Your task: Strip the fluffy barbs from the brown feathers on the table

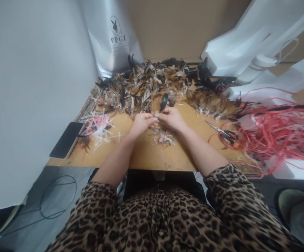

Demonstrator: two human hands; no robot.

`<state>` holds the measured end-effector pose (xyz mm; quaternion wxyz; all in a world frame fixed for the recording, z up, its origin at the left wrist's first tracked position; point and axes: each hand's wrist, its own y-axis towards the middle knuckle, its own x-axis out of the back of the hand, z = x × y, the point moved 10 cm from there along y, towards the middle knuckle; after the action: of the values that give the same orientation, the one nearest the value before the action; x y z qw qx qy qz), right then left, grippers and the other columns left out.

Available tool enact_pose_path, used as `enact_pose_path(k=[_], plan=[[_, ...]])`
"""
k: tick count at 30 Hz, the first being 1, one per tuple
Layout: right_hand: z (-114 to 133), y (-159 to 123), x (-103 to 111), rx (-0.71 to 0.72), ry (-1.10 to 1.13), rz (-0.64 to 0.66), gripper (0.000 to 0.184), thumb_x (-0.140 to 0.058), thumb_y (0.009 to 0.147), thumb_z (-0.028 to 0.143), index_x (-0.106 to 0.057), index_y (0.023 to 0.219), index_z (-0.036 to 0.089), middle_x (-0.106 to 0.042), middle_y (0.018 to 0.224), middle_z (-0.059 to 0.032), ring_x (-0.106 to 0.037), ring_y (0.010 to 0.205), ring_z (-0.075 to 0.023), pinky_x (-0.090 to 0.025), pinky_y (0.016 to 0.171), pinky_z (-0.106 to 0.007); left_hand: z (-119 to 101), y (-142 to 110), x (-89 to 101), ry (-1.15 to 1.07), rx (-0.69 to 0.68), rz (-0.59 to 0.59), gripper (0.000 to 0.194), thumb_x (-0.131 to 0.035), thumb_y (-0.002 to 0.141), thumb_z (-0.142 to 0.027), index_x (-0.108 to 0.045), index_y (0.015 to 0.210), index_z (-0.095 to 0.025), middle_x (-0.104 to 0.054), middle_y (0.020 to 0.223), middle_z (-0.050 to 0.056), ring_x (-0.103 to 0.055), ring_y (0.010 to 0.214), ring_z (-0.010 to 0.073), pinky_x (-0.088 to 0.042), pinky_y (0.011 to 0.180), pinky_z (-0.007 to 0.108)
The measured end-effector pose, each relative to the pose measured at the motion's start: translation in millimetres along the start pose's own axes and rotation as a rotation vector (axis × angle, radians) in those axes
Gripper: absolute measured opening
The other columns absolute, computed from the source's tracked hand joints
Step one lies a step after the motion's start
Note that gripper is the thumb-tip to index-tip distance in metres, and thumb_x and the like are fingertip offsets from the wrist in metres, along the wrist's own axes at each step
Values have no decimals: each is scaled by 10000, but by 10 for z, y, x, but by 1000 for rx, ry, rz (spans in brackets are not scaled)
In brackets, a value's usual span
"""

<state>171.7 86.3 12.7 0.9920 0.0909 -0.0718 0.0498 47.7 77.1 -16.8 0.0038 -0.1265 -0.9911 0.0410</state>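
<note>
My left hand [143, 122] and my right hand [171, 117] meet over the middle of the wooden table [154, 159], fingers pinched together. Between the fingertips is the base of a small feather bunch, with a dark green, shiny feather [164, 101] standing up from it and brown ones beside it. Both hands grip this base; its exact lower end is covered by the fingers. Just beyond lies a wide heap of brown and black feathers [146, 84]. Below the hands, on the tabletop, are some pale feather scraps [165, 137].
A phone [67, 140] lies at the left edge beside pink and white strips [98, 126]. To the right are scissors [221, 131], a tangle of red ribbon [285, 133] and a sorted row of brown feathers [215, 103]. A silver bag [117, 52] stands behind.
</note>
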Motion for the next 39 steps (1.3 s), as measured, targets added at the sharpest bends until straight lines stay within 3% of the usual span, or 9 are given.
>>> enact_pose_path(k=[5,9,15,17,20,24,28,34,39], plan=[[-24,3,-46,-29,32,-1,340,-765,606,473,-632,595,159,-619,599,4,-501,571,-105,-410,577,-251,-31,0,19,-4,-21,-7,155,-734,698,-257,-693,658,-113,-681,602,43,-611,527,86,-494,553,204],[-18,16,-68,1,65,-15,289,-740,640,436,-683,739,170,-677,712,-16,-554,641,-122,-450,648,-264,-126,11,257,-54,-70,-168,158,-726,712,-259,-673,654,-122,-679,612,31,-600,526,72,-473,537,183],[105,-61,-287,192,-402,164,109,-631,736,251,-707,726,173,-674,755,-35,-578,712,-145,-436,706,-275,-172,33,655,-186,-148,-388,231,-737,718,-351,-651,702,-137,-717,751,41,-607,568,56,-472,558,173],[116,-112,-411,230,-575,254,106,-613,747,209,-710,716,182,-679,770,-42,-581,729,-153,-421,719,-277,-141,49,682,-197,-138,-395,243,-739,716,-359,-642,701,-137,-712,743,37,-599,558,52,-455,536,167],[13,-143,-491,155,-774,333,76,-659,724,240,-707,681,201,-676,716,-38,-552,648,-151,-381,645,-273,-117,58,675,-200,-129,-388,250,-737,718,-362,-633,695,-135,-706,731,34,-581,539,45,-427,501,157],[-100,-158,-505,92,-833,398,99,-713,674,259,-674,599,206,-642,597,-10,-493,540,-122,-336,564,-261,-131,53,636,-210,-141,-360,254,-742,710,-365,-636,711,-134,-711,744,37,-576,540,40,-423,497,147],[-165,-160,-478,0,-640,447,102,-680,648,159,-640,561,195,-627,549,23,-493,508,-96,-359,547,-241,-115,55,601,-227,-116,-335,243,-737,717,-352,-635,711,-131,-714,760,43,-575,544,36,-418,499,142],[-253,-49,-131,-299,103,114,229,-777,606,328,-630,665,162,-645,593,-5,-503,484,-77,-361,464,-211,-29,75,486,-326,-50,-253,220,-748,723,-312,-623,720,-130,-713,765,34,-593,561,34,-423,510,142],[-251,23,-66,-278,437,23,390,-870,461,383,-623,662,158,-590,543,34,-460,480,-46,-337,458,-182,118,66,222,-338,83,-86,205,-748,731,-267,-622,740,-106,-722,775,56,-624,575,43,-442,527,137]])
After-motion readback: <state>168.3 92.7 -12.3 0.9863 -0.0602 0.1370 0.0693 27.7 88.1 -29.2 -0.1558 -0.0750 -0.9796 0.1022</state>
